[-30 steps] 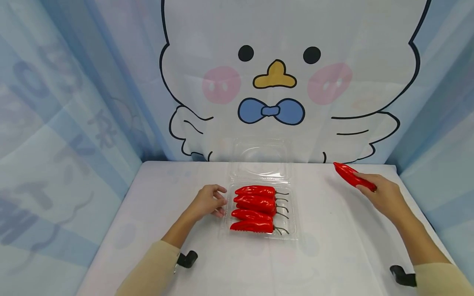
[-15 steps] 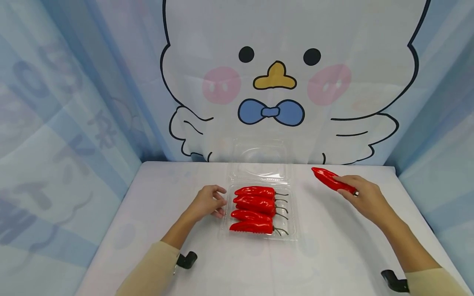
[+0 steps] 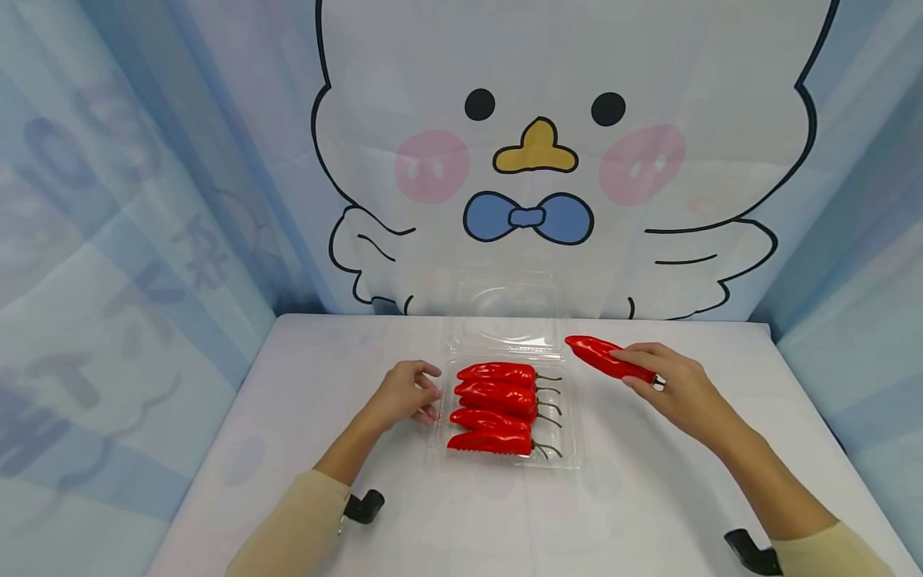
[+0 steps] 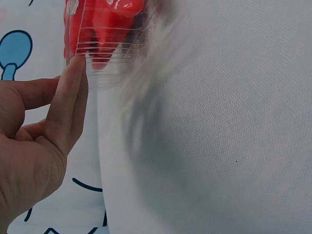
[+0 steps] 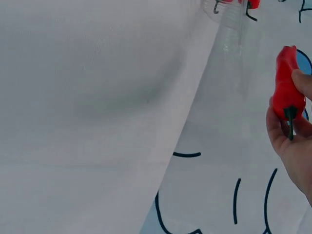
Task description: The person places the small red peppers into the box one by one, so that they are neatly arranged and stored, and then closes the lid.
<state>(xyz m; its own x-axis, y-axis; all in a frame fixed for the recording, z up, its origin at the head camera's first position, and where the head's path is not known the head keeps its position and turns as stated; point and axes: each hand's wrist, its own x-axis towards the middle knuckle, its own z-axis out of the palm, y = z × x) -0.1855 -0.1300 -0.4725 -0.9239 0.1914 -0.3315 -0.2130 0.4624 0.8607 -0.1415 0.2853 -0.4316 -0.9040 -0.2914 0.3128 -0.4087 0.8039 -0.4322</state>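
Note:
My right hand [image 3: 681, 390] grips a red chili pepper [image 3: 595, 354] above the table, just right of the clear plastic box. In the right wrist view the held pepper [image 5: 286, 92] shows its green stem end toward the palm, with the thumb across one side. Several red peppers [image 3: 497, 397] lie side by side in the clear box [image 3: 571, 449], stems pointing right. At the box's left side is my left hand [image 3: 400, 393], holding nothing between its fingers. The left wrist view shows its extended fingertips right at the ribbed wall [image 4: 109, 46].
The box's clear lid [image 3: 508, 336] stands folded open at the back, near the table's far edge. A white cloth covers the table [image 3: 649, 497]. Behind it hangs a printed curtain [image 3: 534, 264], with blue curtains [image 3: 137, 280] at both sides.
My right hand has moved left with the pepper, from the table's far right to near the box. The left hand and the peppers in the box have stayed put.

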